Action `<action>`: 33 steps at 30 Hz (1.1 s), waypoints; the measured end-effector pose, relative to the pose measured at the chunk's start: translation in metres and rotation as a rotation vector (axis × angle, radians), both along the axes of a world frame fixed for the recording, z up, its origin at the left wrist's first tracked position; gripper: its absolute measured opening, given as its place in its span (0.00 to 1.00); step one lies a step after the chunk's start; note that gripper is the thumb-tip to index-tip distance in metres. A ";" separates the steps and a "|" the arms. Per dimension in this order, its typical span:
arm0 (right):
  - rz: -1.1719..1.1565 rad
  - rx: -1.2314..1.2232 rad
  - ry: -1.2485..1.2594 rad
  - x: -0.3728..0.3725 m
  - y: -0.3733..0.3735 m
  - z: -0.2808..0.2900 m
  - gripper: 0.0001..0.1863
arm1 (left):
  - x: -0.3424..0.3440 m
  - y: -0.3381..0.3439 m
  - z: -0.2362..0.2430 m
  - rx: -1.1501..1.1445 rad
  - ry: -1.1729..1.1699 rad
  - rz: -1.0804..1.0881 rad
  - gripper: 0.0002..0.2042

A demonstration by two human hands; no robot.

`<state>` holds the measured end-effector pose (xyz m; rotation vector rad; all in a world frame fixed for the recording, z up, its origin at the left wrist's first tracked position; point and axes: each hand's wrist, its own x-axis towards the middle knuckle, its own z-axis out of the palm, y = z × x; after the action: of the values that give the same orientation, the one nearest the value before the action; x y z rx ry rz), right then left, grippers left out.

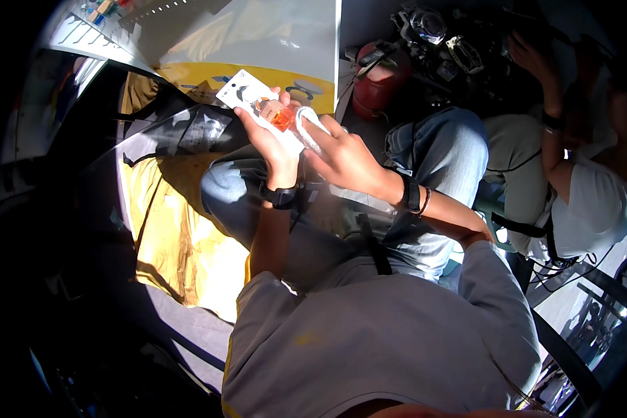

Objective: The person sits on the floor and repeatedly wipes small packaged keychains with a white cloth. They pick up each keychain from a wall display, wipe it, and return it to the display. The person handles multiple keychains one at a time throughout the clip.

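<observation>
A white hang card pack (pixel 237 87) rests tilted in my left hand (pixel 266 143), thumb along one edge and fingertips showing past the other. On the card's front is a glossy orange item (pixel 277 115), seemingly under a clear plastic bubble; its kind I cannot make out. My right hand (pixel 350 159) grips a folded white cloth (pixel 309 129) and presses it against the lower end of the pack. Bright sunlight washes out part of the card. Both hands are above my lap, in front of my jeans-clad knees (pixel 439 153).
Ahead stands a white and yellow panel (pixel 258 42), with a rack of wire hooks (pixel 90 35) at upper left. A red round container (pixel 380 83) and dark clutter lie beyond my right knee. Yellow cloth (pixel 181 237) hangs at left. Another person (pixel 592 202) sits close at right.
</observation>
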<state>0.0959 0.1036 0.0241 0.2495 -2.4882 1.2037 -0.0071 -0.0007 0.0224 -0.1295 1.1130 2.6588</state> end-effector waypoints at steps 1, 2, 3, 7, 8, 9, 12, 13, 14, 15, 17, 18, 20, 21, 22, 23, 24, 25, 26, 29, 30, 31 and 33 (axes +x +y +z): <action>0.007 0.043 -0.038 0.002 0.000 0.004 0.26 | 0.001 0.001 0.003 0.000 -0.049 0.008 0.34; 0.022 0.083 -0.075 0.003 -0.001 0.007 0.27 | -0.001 -0.004 -0.004 0.045 -0.001 -0.056 0.34; -0.006 0.109 -0.085 0.003 -0.003 0.003 0.28 | -0.007 -0.011 -0.016 0.091 0.044 -0.126 0.33; 0.050 0.187 -0.009 0.004 -0.002 0.004 0.29 | -0.012 -0.015 -0.026 0.187 0.078 -0.279 0.33; 0.056 0.199 0.015 0.005 -0.005 0.002 0.29 | -0.012 -0.015 -0.026 0.201 0.076 -0.294 0.33; 0.061 0.212 0.039 0.006 -0.007 0.001 0.29 | -0.012 -0.016 -0.026 0.215 0.074 -0.309 0.33; 0.047 0.218 0.117 0.003 0.002 0.005 0.28 | -0.010 -0.013 -0.017 0.238 0.067 -0.325 0.33; 0.026 0.210 0.122 0.002 0.004 0.005 0.27 | -0.007 -0.011 -0.011 0.214 0.066 -0.316 0.33; 0.009 0.201 0.129 0.002 0.007 0.005 0.26 | -0.005 -0.010 -0.006 0.190 0.066 -0.304 0.33; -0.009 0.193 0.135 0.002 0.010 0.005 0.26 | -0.005 -0.012 -0.005 0.217 0.094 -0.314 0.33; -0.058 0.181 0.085 0.000 0.020 0.004 0.27 | -0.009 -0.018 -0.004 0.273 0.129 -0.351 0.33; -0.081 0.175 0.059 -0.002 0.025 0.004 0.28 | -0.010 -0.021 -0.004 0.301 0.147 -0.367 0.33; -0.059 -0.015 0.058 -0.007 0.033 0.005 0.27 | -0.009 -0.018 -0.002 0.309 0.121 -0.355 0.34; -0.022 -0.097 0.083 -0.008 0.035 0.002 0.27 | -0.007 -0.017 0.003 0.301 0.133 -0.369 0.34; 0.015 -0.180 0.107 -0.009 0.036 0.000 0.27 | -0.006 -0.017 0.007 0.293 0.145 -0.383 0.34; 0.022 -0.241 0.103 -0.009 0.037 0.002 0.27 | -0.005 -0.017 0.012 0.286 0.056 -0.299 0.34; 0.029 -0.301 0.099 -0.008 0.037 0.006 0.27 | -0.004 -0.018 0.015 0.283 0.099 -0.343 0.34; 0.037 -0.362 0.094 -0.007 0.037 0.008 0.27 | -0.003 -0.020 0.016 0.278 0.142 -0.386 0.34; 0.042 -0.397 0.112 -0.009 0.037 0.006 0.28 | -0.004 -0.021 0.018 0.274 0.187 -0.432 0.34; 0.046 -0.445 0.134 -0.013 0.037 0.001 0.29 | -0.002 -0.016 0.021 0.236 0.185 -0.407 0.36; 0.068 -0.521 0.038 -0.011 0.035 0.004 0.28 | -0.002 -0.015 0.021 0.237 0.190 -0.387 0.36; 0.089 -0.595 -0.060 -0.007 0.032 0.007 0.27 | -0.001 -0.013 0.021 0.239 0.195 -0.368 0.36; 0.098 -0.617 -0.066 -0.006 0.028 0.005 0.24 | -0.003 -0.013 0.016 0.291 0.189 -0.362 0.37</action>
<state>0.0894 0.1317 0.0290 0.1646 -2.0410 1.9656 -0.0103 -0.0134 0.0386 0.3512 0.7022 2.4989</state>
